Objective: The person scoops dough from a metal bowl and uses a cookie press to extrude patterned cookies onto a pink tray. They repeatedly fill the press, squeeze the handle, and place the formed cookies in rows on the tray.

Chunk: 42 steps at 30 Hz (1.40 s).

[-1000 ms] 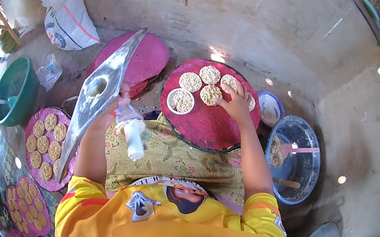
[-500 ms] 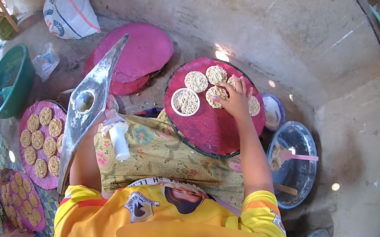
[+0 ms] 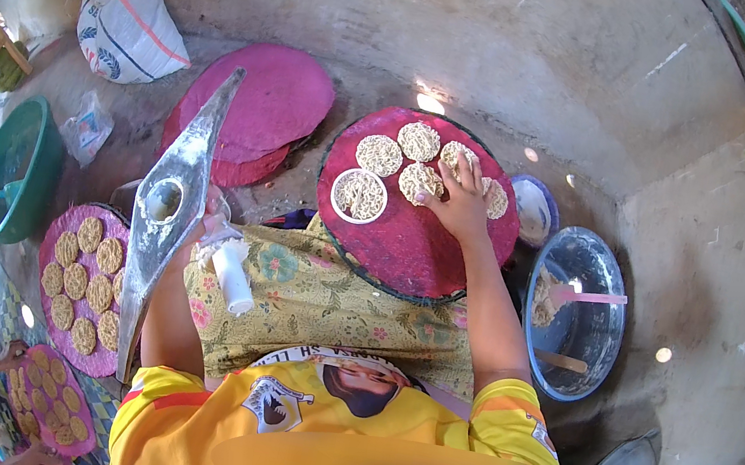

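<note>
From where I watch, the biggest thing in play is the round magenta tray (image 3: 409,249) resting across the lap, over a flowered cloth (image 3: 321,298); its near rim is partly covered by the right forearm. Next comes the long metal mould plate (image 3: 164,216), tilted up on end with a round hole in it, and it hides most of the left hand (image 3: 207,221), so I cannot tell how that hand is closed, only that it seems to hold the plate together with a white cylinder-shaped tool (image 3: 231,272) poking out below. A blue-rimmed metal basin (image 3: 577,314) sits to the right, its contents too dim to make out (a pink stick lies across it). On the tray, several pale noodle-like discs (image 3: 379,154) lie near the far edge, one inside a white ring (image 3: 359,195). The right hand (image 3: 457,203) lies flat, fingers spread, pressing on a disc, gripping nothing; the disc under the palm is mostly hidden.
</note>
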Available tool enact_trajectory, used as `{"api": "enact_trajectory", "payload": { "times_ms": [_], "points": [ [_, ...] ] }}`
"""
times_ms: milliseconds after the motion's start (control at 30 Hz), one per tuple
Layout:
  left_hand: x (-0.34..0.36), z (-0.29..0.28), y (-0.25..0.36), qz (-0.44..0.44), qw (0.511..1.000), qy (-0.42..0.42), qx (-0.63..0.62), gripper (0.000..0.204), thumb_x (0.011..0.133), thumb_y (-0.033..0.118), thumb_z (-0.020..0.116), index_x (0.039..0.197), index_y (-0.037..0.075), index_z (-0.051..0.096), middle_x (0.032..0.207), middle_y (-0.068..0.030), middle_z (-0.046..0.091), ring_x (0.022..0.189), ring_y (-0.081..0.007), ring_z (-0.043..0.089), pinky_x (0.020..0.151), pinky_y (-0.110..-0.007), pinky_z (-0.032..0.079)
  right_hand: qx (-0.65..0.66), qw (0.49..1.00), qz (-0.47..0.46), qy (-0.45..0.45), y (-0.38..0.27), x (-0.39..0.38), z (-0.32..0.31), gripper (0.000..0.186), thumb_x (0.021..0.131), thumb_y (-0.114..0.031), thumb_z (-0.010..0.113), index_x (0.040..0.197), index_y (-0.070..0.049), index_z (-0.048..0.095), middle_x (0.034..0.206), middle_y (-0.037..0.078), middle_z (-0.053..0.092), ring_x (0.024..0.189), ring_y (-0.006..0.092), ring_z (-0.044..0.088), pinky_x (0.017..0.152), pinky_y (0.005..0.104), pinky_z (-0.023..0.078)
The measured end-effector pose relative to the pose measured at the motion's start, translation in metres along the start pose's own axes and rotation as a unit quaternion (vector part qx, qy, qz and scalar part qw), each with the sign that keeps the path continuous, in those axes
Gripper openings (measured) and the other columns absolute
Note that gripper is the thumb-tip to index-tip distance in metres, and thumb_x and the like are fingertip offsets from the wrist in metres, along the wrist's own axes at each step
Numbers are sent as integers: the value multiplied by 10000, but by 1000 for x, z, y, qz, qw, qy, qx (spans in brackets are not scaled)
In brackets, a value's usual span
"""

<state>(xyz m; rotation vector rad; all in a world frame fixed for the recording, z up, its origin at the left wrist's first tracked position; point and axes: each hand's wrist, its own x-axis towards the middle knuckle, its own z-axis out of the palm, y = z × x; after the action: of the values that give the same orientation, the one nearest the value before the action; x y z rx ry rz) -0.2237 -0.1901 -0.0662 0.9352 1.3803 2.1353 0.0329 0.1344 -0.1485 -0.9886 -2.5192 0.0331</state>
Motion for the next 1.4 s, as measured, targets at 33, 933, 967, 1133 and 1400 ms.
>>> {"api": "enact_trajectory", "payload": {
  "times_ms": [33, 933, 967, 1133, 1400],
  "points": [
    [-1, -1, -3, -11, 1000, -4, 3, 509, 554, 52, 713, 1035, 16, 552, 931, -81, 532, 765, -163, 516, 688, -296, 432, 6, 1000, -6, -19, -1, 0, -1, 708, 654, -649, 598, 1182, -177, 568, 1394, 79, 326, 1317, 302, 231, 998, 649, 100],
    [1, 92, 36, -42, 998, -42, 18, 428, 808, 253, 528, 1179, 42, 495, 997, -88, 581, 888, -157, 553, 745, -287, 476, -209, 851, 319, -362, 198, -262, -162, 278, 729, -288, 604, 840, -45, 680, 834, 156, 654, 826, 305, 635, 718, 414, 496],
    [1, 97, 38, -43, 998, -44, 19, 426, 816, 259, 520, 1182, 43, 494, 997, -88, 582, 891, -155, 554, 747, -286, 477, -210, 852, 326, -350, 200, -264, -175, 274, 724, -290, 610, 849, -57, 683, 818, 151, 655, 813, 300, 636, 708, 410, 496],
    [-1, 132, 50, -51, 997, -57, 11, 419, 856, 292, 481, 1197, 49, 489, 996, -85, 589, 906, -149, 558, 752, -282, 483, -110, 862, 391, -302, 202, -267, -243, 257, 718, -313, 634, 849, -100, 690, 739, 124, 651, 723, 260, 631, 643, 378, 485],
    [4, 189, 51, -184, 974, -105, -82, 420, 919, 344, 419, 1220, 58, 480, 994, -80, 599, 931, -140, 565, 760, -277, 492, 244, 888, 375, -110, 130, -231, -296, 189, 766, -156, 657, 900, -29, 618, 671, 42, 601, 621, 98, 571, 570, 251, 448]
  ]
}}
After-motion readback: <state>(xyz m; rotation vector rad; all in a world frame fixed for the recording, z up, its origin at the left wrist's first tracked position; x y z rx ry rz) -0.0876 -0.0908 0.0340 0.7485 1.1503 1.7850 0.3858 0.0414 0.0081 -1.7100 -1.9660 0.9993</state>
